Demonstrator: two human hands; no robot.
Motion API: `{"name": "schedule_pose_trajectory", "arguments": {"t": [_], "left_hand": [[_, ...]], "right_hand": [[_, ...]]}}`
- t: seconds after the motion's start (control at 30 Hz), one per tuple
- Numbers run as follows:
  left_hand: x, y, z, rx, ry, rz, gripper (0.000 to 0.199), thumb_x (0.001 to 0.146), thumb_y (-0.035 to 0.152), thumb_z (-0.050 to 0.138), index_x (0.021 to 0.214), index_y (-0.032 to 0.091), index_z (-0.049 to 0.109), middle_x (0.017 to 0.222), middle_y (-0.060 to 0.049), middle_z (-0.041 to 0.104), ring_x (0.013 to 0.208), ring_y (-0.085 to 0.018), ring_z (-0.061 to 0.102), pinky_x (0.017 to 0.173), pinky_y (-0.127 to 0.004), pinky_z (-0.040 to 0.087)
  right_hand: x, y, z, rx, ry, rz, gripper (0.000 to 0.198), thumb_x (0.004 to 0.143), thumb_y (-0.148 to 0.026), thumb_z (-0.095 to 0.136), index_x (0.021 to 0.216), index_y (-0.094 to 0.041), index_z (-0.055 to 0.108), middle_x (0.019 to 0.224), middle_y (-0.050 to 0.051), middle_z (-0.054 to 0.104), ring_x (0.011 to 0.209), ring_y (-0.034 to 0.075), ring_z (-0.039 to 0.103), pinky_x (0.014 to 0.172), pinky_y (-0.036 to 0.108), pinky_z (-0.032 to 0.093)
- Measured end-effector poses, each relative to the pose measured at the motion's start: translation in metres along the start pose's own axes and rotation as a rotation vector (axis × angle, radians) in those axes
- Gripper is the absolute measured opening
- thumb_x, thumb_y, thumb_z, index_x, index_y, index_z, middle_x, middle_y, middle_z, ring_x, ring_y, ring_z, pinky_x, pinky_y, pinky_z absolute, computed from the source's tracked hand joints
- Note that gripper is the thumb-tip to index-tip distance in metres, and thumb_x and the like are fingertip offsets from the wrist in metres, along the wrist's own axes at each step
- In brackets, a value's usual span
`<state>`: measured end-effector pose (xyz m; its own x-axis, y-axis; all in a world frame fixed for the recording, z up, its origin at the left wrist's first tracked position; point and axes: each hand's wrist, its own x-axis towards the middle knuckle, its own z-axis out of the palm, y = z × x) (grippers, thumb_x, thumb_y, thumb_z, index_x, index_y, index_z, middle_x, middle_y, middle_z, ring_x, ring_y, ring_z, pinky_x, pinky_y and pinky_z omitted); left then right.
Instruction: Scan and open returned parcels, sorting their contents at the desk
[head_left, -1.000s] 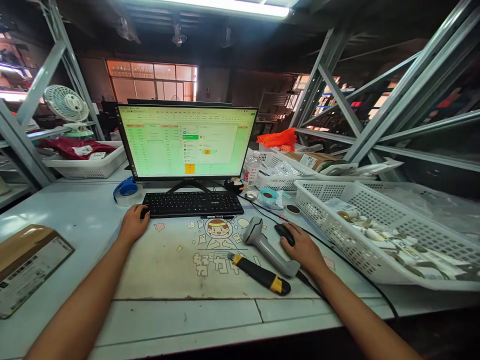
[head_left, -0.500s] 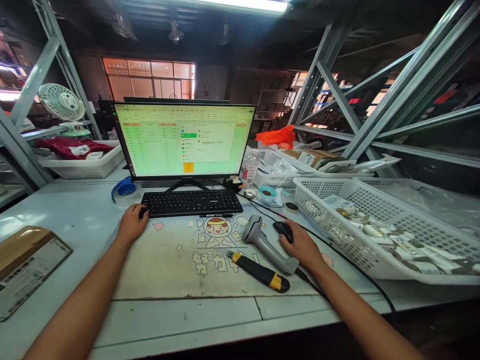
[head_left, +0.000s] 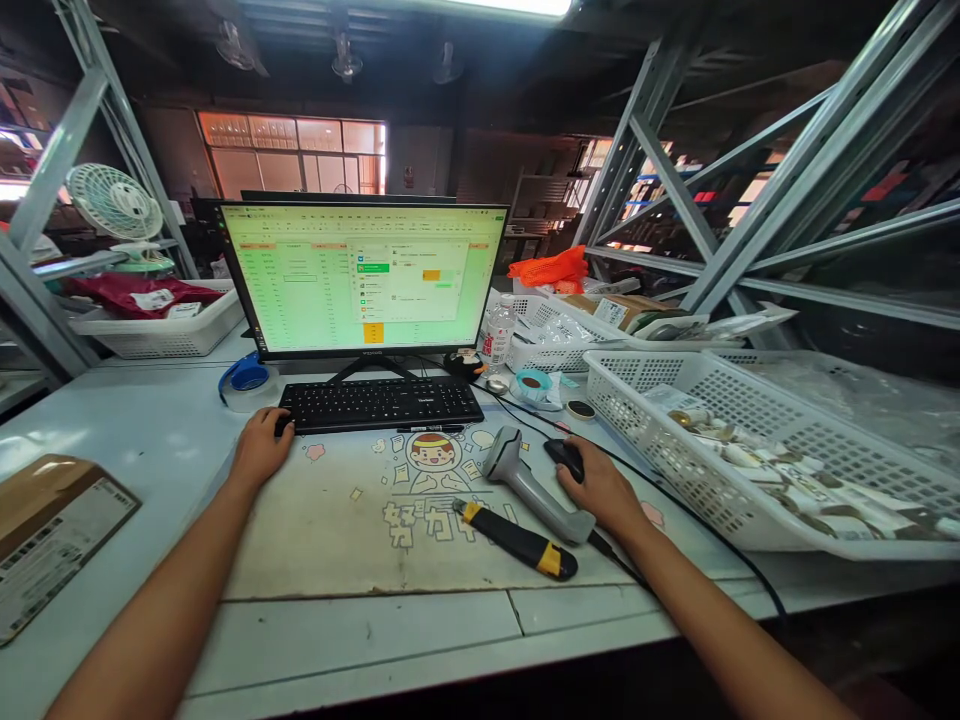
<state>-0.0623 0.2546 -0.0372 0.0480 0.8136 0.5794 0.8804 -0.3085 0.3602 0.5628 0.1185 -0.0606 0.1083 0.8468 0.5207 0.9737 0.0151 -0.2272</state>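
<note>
Cupping mouse (head_left: 562, 456), left hand (head_left: 260, 447) at keyboard (head_left: 382, 402)

Flat and low, the bare part of the desk mat (head_left: 315, 540) gives my left fingers (head_left: 270, 425) an open path rightward, up to the box cutter (head_left: 516, 540). A tape dispenser (head_left: 249, 378) stands ahead of them; ahead and rightward, the keyboard (head_left: 382, 402) and upright monitor (head_left: 300, 295) bar the way. Leftward, bare counter (head_left: 169, 440) reaches a cardboard box (head_left: 52, 545). My right fingers (head_left: 591, 460), on the mouse (head_left: 564, 457), are hemmed in: a barcode scanner (head_left: 536, 490) lies just left, a black cable (head_left: 750, 567) passes right, and beyond it rises a white basket (head_left: 675, 465).
</note>
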Motion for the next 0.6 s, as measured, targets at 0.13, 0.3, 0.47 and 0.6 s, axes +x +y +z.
{"name": "schedule_pose_trajectory", "arguments": {"t": [0.13,0.3,0.47,0.6], "left_hand": [[-0.0001,-0.0009,0.0010,0.003,0.005,-0.002,0.041,0.095,0.045,0.048,0.118,0.018,0.069,0.126,-0.014,0.067,0.120,-0.035,0.063,0.110,-0.052,0.051],[-0.0005,0.0004,0.0009,0.012,0.010,-0.002,0.042,0.095,0.044,0.048,0.119,0.017,0.069,0.127,-0.015,0.067,0.119,-0.036,0.064,0.108,-0.053,0.052],[-0.0010,0.0042,-0.0020,-0.001,0.006,0.001,0.043,0.094,0.045,0.048,0.119,0.016,0.069,0.126,-0.015,0.067,0.119,-0.035,0.064,0.109,-0.051,0.051],[-0.0014,0.0063,-0.0038,0.009,-0.010,-0.019,0.044,0.094,0.045,0.048,0.120,0.017,0.069,0.127,-0.015,0.067,0.118,-0.036,0.064,0.107,-0.052,0.053]], "right_hand": [[-0.0001,0.0006,0.0013,-0.006,0.045,-0.065,0.052,0.096,-0.043,0.047,0.139,-0.016,0.058,0.145,0.018,0.062,0.132,0.035,0.061,0.111,0.054,0.053],[0.0006,-0.0012,-0.0011,-0.003,0.011,0.002,0.053,0.094,-0.043,0.050,0.136,-0.014,0.060,0.136,0.020,0.067,0.121,0.036,0.067,0.106,0.055,0.056],[0.0005,-0.0021,-0.0013,-0.007,0.025,-0.048,0.055,0.096,-0.043,0.047,0.142,-0.015,0.058,0.147,0.019,0.061,0.132,0.036,0.061,0.112,0.055,0.052],[0.0003,-0.0016,-0.0007,0.000,0.021,-0.023,0.052,0.095,-0.043,0.047,0.138,-0.015,0.059,0.138,0.019,0.066,0.124,0.035,0.065,0.108,0.055,0.055]]}}
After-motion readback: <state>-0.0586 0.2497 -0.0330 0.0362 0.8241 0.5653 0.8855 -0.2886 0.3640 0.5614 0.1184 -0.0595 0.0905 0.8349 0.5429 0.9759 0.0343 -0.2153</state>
